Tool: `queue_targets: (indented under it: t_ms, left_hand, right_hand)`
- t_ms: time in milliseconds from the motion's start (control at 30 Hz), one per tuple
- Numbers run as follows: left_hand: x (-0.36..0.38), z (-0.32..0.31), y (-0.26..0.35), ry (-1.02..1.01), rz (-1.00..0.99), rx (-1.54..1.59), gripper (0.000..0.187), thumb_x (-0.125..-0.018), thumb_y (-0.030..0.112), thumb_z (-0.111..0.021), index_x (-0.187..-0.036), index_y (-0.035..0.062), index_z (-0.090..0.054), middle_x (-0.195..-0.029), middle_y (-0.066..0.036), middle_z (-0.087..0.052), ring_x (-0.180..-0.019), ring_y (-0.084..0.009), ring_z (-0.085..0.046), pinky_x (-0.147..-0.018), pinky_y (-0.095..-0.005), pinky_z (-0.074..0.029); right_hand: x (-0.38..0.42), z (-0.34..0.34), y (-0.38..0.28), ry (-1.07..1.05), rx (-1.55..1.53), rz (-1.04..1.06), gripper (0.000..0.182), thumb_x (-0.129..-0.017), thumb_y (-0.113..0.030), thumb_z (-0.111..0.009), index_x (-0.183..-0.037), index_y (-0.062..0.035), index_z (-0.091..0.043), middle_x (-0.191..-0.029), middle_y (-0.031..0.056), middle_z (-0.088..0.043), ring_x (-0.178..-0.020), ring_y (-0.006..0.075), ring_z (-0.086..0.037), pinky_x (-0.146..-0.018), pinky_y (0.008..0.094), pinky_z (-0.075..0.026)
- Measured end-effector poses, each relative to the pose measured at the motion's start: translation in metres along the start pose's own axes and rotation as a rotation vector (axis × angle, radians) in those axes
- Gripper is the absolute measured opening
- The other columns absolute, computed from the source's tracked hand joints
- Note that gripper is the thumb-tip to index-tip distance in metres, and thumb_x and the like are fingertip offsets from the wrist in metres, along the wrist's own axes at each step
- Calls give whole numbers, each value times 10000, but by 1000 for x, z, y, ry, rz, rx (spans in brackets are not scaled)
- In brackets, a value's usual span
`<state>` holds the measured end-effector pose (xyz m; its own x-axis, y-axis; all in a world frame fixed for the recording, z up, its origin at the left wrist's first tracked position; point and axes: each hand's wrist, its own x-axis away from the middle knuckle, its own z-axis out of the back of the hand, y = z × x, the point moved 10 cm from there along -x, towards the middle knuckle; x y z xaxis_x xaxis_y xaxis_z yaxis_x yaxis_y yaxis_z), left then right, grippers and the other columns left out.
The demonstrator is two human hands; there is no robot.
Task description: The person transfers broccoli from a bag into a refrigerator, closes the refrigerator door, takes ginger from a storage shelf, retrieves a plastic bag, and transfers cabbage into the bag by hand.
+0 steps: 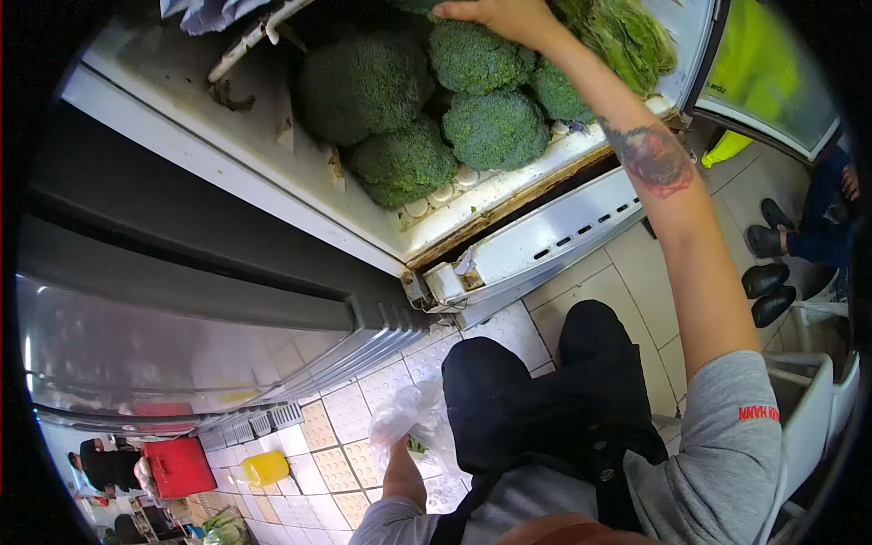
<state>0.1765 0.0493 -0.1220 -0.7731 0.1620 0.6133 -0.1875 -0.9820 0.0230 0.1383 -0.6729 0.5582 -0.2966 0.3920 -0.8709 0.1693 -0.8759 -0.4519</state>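
Five broccoli heads (427,109) lying in open cooler (509,195). Right hand (500,16) fingers spread over topmost head, picking underway; left hand (400,454) below, clutching plastic bag (413,418). Next: firm grasp, lift.

The right hand (498,15) rested on a broccoli head (477,56) among others in the open fridge (509,195), while the left hand (397,454) gripped a plastic bag (411,418).

Dark green broccoli (495,127), yellow bottle (264,468), red box (179,466)
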Motion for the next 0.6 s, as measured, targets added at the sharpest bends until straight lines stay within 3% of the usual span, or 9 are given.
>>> queue_targets:
  t_ms: [67, 167, 267, 367, 400, 500, 533, 600]
  left_hand:
    - [7, -6, -13, -95, -13, 79, 561, -694, 341, -685, -1167, 73, -547, -1106, -153, -587, -1046, -280, -543, -861, -431, -425]
    - [17, -19, -31, -271, -6, 258, 573, -683, 345, -695, -1163, 67, -550, -1101, -155, -589, -1045, -281, -545, -857, -430, -426]
    - [22, -30, -45, -451, 20, 495, 586, -671, 350, -705, -1158, 62, -553, -1095, -158, -591, -1043, -282, -546, -853, -429, -428]
    - [17, -33, -52, -511, 47, 501, 599, -659, 354, -716, -1154, 57, -556, -1089, -160, -593, -1042, -283, -548, -849, -428, -429]
    - [47, -10, -36, -623, 101, 244, 983, -592, 389, -787, -1377, 115, -261, -1276, -128, -481, -1146, -284, -490, -898, -400, -422]
    - [43, -25, -46, -355, -63, -23, 1248, -442, 423, -873, -1409, 69, -169, -1273, -171, -471, -1191, -301, -447, -986, -400, -381]
    - [40, -33, -38, -262, -157, 405, 1346, -344, 416, -911, -1398, 52, -157, -1296, -190, -452, -1250, -332, -376, -1063, -405, -312]
    - [50, -38, -34, -248, -23, 228, 1340, -323, 411, -916, -1384, 35, -188, -1305, -192, -447, -1257, -330, -372, -1055, -420, -323]
  right_hand:
    - [8, 12, -6, 127, -15, -54, 1074, -505, -297, -824, -1341, 68, -258, -1344, 304, -333, -1280, 399, -299, -1048, 425, -291]
    - [5, 6, 1, 193, 139, 22, 1085, -494, -304, -836, -1337, 65, -261, -1330, 297, -347, -1271, 418, -297, -1047, 428, -292]
    - [-5, 7, -23, 231, 189, 426, 1126, -471, -335, -857, -1343, 54, -258, -1332, 296, -346, -1251, 425, -322, -1034, 450, -303]
    - [-42, -49, 55, -146, 309, 179, 1152, -467, -392, -860, -1349, 43, -261, -1338, 305, -338, -1239, 434, -337, -1026, 470, -310]
    - [-43, -60, 73, -185, 387, 144, 1099, -509, -475, -821, -1353, 4, -306, -1346, 273, -351, -1216, 411, -380, -1011, 485, -328]
    - [-35, -56, 40, -435, 666, -20, 999, -551, -542, -769, -1327, -38, -394, -1351, 224, -378, -1220, 374, -398, -993, 476, -355]
    - [-41, -54, 38, -421, 738, -57, 975, -558, -557, -758, -1317, -48, -416, -1354, 209, -384, -1226, 364, -397, -986, 475, -363]
    - [-37, -51, 44, -416, 881, -158, 931, -571, -585, -736, -1295, -68, -460, -1358, 180, -396, -1237, 343, -397, -973, 472, -378]
